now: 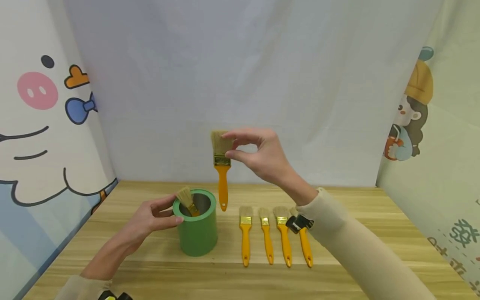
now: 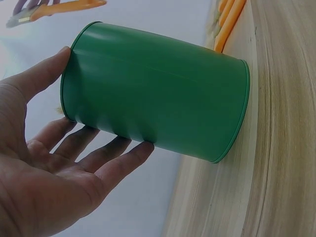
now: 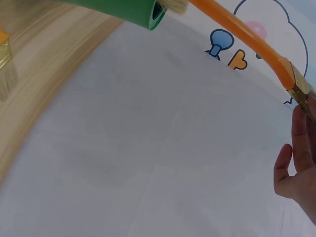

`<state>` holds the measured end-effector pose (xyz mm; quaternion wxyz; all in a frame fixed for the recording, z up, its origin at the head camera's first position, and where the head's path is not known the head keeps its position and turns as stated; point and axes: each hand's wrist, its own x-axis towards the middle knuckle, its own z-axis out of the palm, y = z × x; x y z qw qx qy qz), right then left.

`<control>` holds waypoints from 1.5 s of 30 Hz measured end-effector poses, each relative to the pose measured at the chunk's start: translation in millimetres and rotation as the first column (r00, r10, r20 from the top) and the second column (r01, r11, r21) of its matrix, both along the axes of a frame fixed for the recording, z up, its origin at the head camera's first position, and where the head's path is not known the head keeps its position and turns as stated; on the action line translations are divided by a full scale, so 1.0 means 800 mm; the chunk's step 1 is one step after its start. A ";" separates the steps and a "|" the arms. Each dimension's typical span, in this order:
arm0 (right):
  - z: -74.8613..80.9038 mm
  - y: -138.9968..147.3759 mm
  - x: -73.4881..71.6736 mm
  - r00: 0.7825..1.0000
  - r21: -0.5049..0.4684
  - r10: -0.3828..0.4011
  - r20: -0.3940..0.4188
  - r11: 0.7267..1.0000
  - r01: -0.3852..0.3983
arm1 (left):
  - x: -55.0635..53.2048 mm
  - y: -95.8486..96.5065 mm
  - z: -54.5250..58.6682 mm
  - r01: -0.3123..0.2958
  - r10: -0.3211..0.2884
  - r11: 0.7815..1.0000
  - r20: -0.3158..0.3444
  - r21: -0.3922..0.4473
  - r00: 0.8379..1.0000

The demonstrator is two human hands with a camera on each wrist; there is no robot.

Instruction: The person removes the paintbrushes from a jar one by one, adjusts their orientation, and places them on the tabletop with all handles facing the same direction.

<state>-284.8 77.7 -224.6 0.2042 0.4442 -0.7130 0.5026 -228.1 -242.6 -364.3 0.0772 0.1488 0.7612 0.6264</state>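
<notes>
My right hand (image 1: 267, 157) pinches a paintbrush (image 1: 223, 183) near its metal band, bristles up and orange handle hanging down. The brush is in the air above the table, just right of a green can (image 1: 198, 236). In the right wrist view, the raised handle (image 3: 247, 37) slants across the top right. Thumb and fingers of my left hand (image 1: 144, 221) hold the can from its left side, the thumb near the rim. The can stands upright on the table. Another paintbrush (image 1: 186, 199) leans inside it, bristles over the rim and its handle hidden.
Right of the can, several paintbrushes lie in a row on the wooden table (image 1: 168, 277), bristles away from me; one is a paintbrush (image 1: 245, 237) nearest the can. My right wrist partly covers the rightmost. A pale cloth (image 1: 262, 62) hangs behind, with printed cloths at both sides.
</notes>
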 end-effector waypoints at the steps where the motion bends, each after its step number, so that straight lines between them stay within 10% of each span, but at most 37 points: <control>1: -0.002 0.004 0.000 1.000 0.005 -0.007 0.015 1.000 0.007 | 0.000 0.000 0.000 -0.001 0.001 1.000 -0.002 -0.002 1.000; 18: -0.067 0.071 0.010 0.966 0.087 -0.071 0.249 0.995 0.050 | 0.001 -0.001 0.001 -0.005 0.005 1.000 -0.005 -0.010 1.000; 45: -0.154 0.259 0.001 0.783 0.290 -0.295 0.548 0.945 0.153 | -0.001 0.002 0.000 -0.003 0.003 1.000 0.015 -0.021 1.000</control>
